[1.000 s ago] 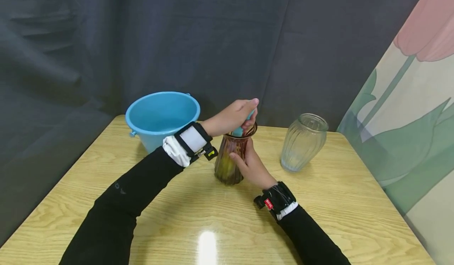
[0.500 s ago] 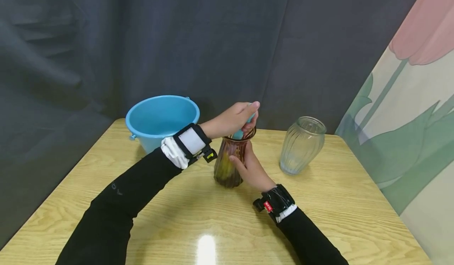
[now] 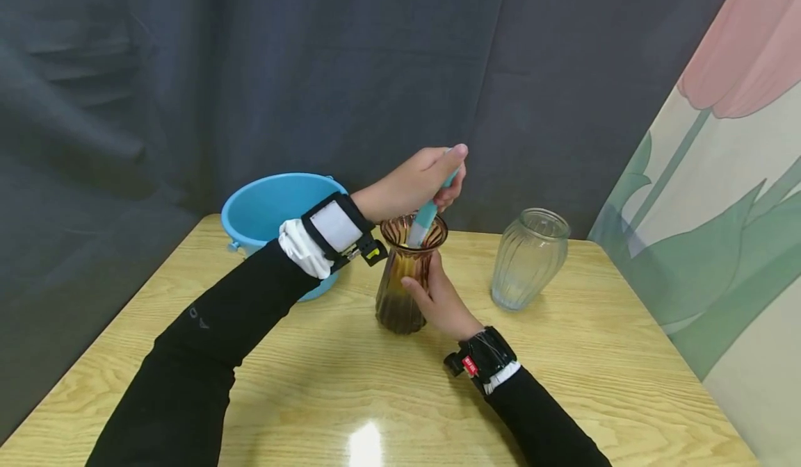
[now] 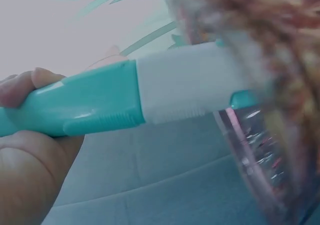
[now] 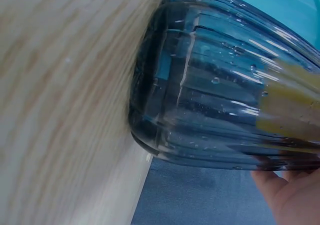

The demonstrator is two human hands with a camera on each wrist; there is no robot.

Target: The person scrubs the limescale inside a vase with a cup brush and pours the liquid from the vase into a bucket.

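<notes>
Here my left hand (image 3: 416,182) is curled round the teal handle of a brush (image 3: 427,211), thumb along the top, and the brush's lower end dips into the mouth of the amber vase (image 3: 403,279). In the left wrist view the handle (image 4: 80,105) lies across my fingers (image 4: 22,87), and a white section of it runs on toward the vase's blurred rim (image 4: 260,150); what sits on the far end I cannot tell. My right hand (image 3: 438,300) wraps the vase from its right side, thumb across the front of the narrow waist, fingers curled behind the glass. The right wrist view shows the ribbed glass (image 5: 215,90) close up, its base set on the wooden table (image 5: 60,100), a yellowish patch inside near my palm (image 5: 287,195).

The vase stands upright near the middle of the table (image 3: 563,370). Just behind it and to its left sits a blue bucket (image 3: 275,210), partly hidden by my left forearm. To the vase's right, apart from it, stands a clear ribbed glass vase (image 3: 528,258). Further right of that, a panel painted with a pink tulip (image 3: 719,196) edges the table, and a dark curtain (image 3: 250,71) hangs behind everything.
</notes>
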